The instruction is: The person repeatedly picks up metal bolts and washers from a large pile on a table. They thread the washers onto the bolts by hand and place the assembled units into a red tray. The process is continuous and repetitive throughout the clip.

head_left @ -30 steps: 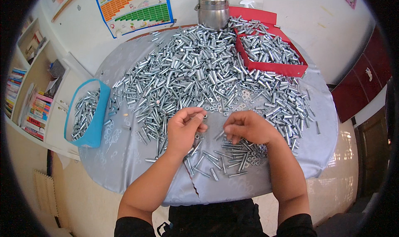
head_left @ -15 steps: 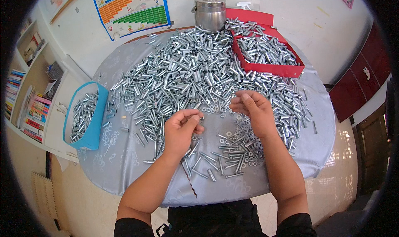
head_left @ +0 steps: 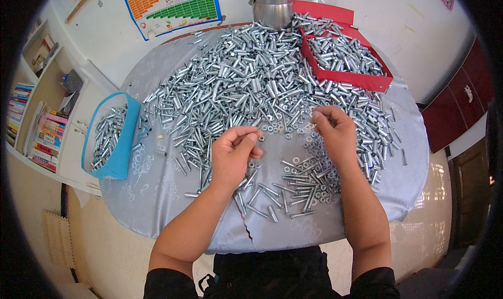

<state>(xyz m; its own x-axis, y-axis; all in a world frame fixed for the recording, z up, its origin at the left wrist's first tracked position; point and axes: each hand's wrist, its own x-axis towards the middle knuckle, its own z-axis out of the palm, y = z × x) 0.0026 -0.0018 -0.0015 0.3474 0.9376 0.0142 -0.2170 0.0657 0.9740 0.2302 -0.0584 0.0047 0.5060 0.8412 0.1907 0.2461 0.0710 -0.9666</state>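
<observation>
My left hand (head_left: 234, 153) is closed in a pinch, with a small metal nut (head_left: 261, 138) at its fingertips. My right hand (head_left: 336, 134) points its fingers down at the washers and nuts (head_left: 298, 127) near the front of the big pile; whatever lies between its fingertips is too small to make out. Between my forearms lie several loose bolts (head_left: 301, 191), next to more nuts and washers (head_left: 327, 176) beside my right wrist. Behind both hands spreads a large heap of silvery bolts and metal sleeves (head_left: 236, 84).
A blue box (head_left: 126, 142) of metal sleeves stands at the left on the round, grey-clothed table (head_left: 136, 210). At the back right is a red box (head_left: 356, 80) full of bolts, beside a steel pot (head_left: 272, 8). A bookshelf (head_left: 50, 115) stands beyond the left edge.
My right hand has turned downward and moved right, its fingers drawing together over the washers. The left hand still pinches near the same spot. The view has shifted slightly.
</observation>
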